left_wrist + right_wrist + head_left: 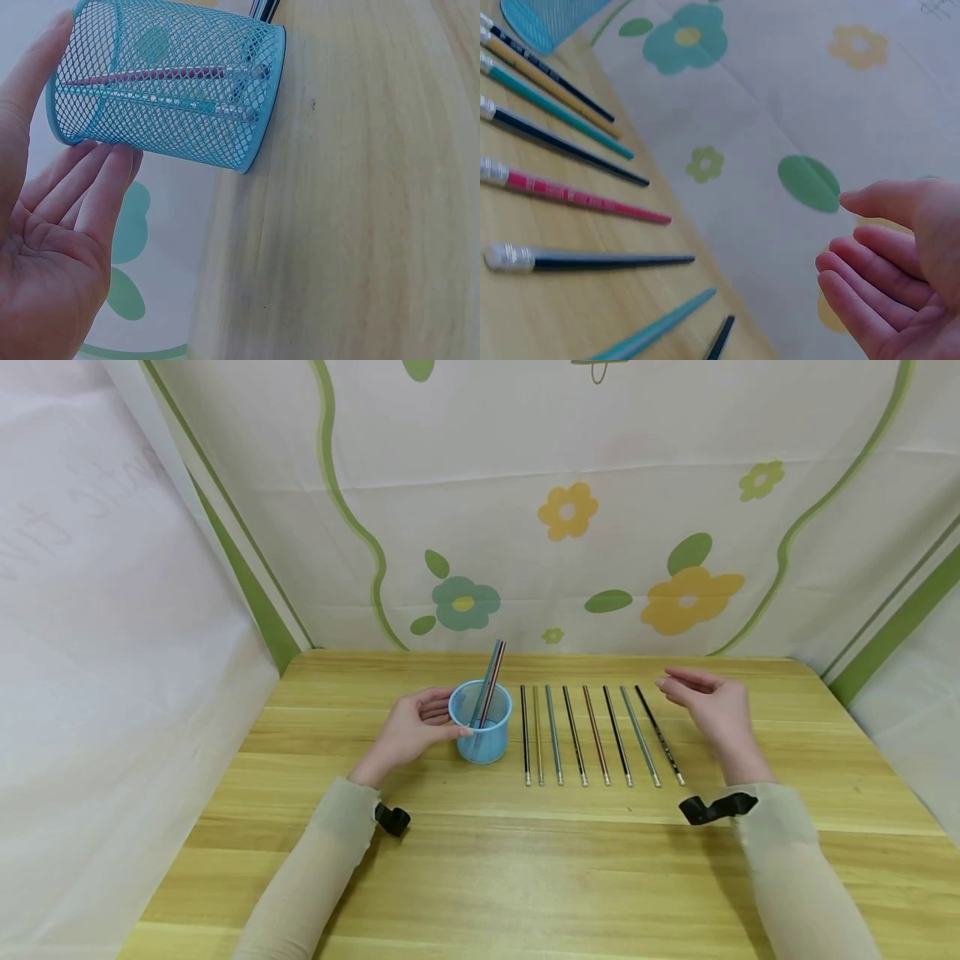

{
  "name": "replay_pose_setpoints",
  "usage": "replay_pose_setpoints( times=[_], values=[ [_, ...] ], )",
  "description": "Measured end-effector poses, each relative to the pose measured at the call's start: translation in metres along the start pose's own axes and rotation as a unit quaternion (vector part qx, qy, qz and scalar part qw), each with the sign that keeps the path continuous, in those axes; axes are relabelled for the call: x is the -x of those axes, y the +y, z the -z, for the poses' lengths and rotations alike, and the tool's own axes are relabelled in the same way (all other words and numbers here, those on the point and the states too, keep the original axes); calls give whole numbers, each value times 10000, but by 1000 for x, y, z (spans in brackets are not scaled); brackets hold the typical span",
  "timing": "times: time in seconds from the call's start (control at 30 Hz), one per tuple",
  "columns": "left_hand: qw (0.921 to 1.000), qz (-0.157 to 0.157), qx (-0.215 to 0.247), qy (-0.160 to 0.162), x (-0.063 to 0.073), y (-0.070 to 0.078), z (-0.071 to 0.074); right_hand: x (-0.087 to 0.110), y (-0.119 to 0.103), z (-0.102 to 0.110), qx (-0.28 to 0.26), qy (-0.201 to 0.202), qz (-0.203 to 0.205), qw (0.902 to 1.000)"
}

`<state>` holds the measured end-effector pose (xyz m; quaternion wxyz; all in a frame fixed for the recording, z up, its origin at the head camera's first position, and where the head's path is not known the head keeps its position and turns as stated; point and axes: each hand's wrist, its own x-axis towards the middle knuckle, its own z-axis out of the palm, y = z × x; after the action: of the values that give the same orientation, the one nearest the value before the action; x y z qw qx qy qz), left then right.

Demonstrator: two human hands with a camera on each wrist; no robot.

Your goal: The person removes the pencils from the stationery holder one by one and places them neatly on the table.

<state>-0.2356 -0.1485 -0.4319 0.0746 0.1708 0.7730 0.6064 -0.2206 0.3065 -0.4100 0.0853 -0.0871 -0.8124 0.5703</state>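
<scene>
A blue mesh pencil cup (pixel 482 745) stands on the table with two pencils (pixel 489 685), one teal and one dark red, leaning in it. My left hand (pixel 408 727) holds the cup near its rim, thumb on the near side and fingers round the back; the left wrist view shows its fingertips against the mesh (pixel 165 90). Right of the cup, several pencils (pixel 576 735) lie side by side, eraser ends towards me. Beyond the rightmost black pencil (pixel 660 735), my right hand (pixel 712 702) hovers with loosely bent fingers, nothing between them (pixel 889 262).
The wooden table (pixel 525 877) carries the cup and the row of pencils. A pale cloth wall with printed flowers (pixel 465 603) rises right behind the table's back edge, and cloth panels (pixel 112 652) stand at both sides.
</scene>
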Motion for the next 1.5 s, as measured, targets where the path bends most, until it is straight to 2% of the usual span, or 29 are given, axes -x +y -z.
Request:
replay_pose_setpoints(
  times=[0.3, 0.5, 0.8, 1.2, 1.5],
  values=[
    [10000, -39, -32, 22, -1, -1, 0, 17, -31, -37, 60, -406, 362, 9985],
    [10000, -57, -33, 16, -1, -3, 0, 22, -41, -72, -73, -829, 631, 9945],
    [10000, -45, 42, -27, -2, -3, 1, 28, -54, -121, -200, -1397, 814, 9866],
    [10000, -78, 23, 10, -2, -3, 1, 27, -59, -173, -425, -1641, 734, 9828],
    [10000, -96, 11, 21, -2, -3, 1, 19, -59, -192, -503, -1754, 712, 9806]
  ],
)
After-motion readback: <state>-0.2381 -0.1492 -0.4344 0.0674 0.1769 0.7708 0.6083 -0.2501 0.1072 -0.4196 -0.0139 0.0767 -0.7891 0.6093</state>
